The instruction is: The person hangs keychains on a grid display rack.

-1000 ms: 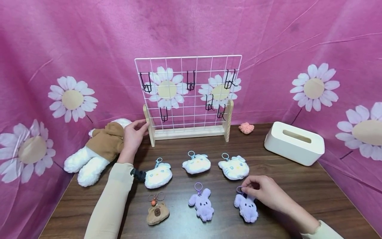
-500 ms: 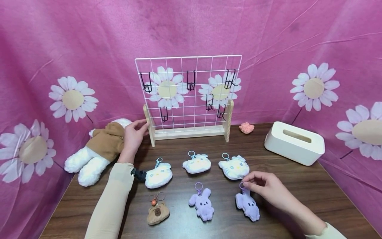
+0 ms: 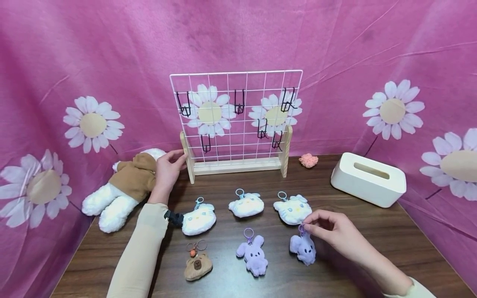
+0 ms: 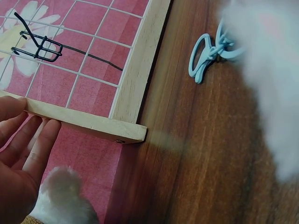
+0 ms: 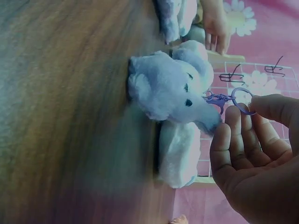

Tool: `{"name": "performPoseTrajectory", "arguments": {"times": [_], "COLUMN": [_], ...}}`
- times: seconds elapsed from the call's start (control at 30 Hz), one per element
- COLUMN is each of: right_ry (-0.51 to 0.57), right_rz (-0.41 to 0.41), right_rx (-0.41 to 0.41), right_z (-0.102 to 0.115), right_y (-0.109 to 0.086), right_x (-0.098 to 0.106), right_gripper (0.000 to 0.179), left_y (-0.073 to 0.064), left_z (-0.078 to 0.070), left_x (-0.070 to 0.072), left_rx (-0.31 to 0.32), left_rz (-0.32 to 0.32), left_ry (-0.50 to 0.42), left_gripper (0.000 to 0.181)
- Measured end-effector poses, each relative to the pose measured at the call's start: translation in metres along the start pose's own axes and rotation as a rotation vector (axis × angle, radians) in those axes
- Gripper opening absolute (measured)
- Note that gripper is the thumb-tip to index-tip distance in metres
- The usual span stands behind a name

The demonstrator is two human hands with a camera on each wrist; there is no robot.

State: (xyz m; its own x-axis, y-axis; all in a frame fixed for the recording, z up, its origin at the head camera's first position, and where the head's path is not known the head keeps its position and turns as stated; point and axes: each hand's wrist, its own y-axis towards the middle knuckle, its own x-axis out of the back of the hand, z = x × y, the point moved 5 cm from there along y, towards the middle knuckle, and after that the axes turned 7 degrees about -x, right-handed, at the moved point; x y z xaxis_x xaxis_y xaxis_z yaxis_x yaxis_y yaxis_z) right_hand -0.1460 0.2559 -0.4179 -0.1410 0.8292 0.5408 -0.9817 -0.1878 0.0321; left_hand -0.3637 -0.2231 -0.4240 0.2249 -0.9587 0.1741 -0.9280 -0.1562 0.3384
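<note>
In the head view my right hand (image 3: 333, 231) pinches the purple key ring of a purple plush bunny keychain (image 3: 306, 249). The ring (image 5: 242, 101) sits between thumb and fingertips in the right wrist view, the bunny (image 5: 163, 86) hanging from its clasp close over the table. My left hand (image 3: 169, 170) grips the left wooden post (image 4: 88, 121) of a white wire grid rack (image 3: 238, 142), thumb on one side and fingers on the other. Several black hooks (image 3: 239, 103) sit on the grid with nothing on them. A second bunny keychain (image 3: 255, 257) lies on the table.
Three white cat-face plush keychains (image 3: 246, 205) lie before the rack. A brown capybara keychain (image 3: 198, 266) is at front left, beside the left sleeve. A large plush toy (image 3: 132, 178) leans at left; a pink fluffy piece (image 3: 308, 160) and white tissue box (image 3: 367, 180) stand at right.
My right hand has lifted the bunny by its ring, moving slightly up and away from me; the bunny has tipped from lying flat to hanging. My left hand stays on the post.
</note>
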Motion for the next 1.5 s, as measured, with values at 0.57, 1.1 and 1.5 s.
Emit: {"name": "performPoseTrajectory", "arguments": {"times": [0.57, 1.1, 1.5], "right_ry": [0.017, -0.007, 0.043], "right_rz": [-0.083, -0.123, -0.173], "right_rx": [-0.026, -0.012, -0.026], "right_z": [0.018, 0.043, 0.042], "right_y": [0.018, 0.047, 0.089], "right_x": [0.011, 0.028, 0.032], "right_gripper": [0.005, 0.011, 0.021], "left_y": [0.001, 0.001, 0.000], "left_z": [0.003, 0.001, 0.000], "left_x": [0.000, 0.000, 0.000], "left_rx": [0.007, 0.026, 0.032], "left_rz": [0.003, 0.002, 0.005], "left_ry": [-0.012, -0.043, -0.027], "left_gripper": [0.037, 0.036, 0.037]}}
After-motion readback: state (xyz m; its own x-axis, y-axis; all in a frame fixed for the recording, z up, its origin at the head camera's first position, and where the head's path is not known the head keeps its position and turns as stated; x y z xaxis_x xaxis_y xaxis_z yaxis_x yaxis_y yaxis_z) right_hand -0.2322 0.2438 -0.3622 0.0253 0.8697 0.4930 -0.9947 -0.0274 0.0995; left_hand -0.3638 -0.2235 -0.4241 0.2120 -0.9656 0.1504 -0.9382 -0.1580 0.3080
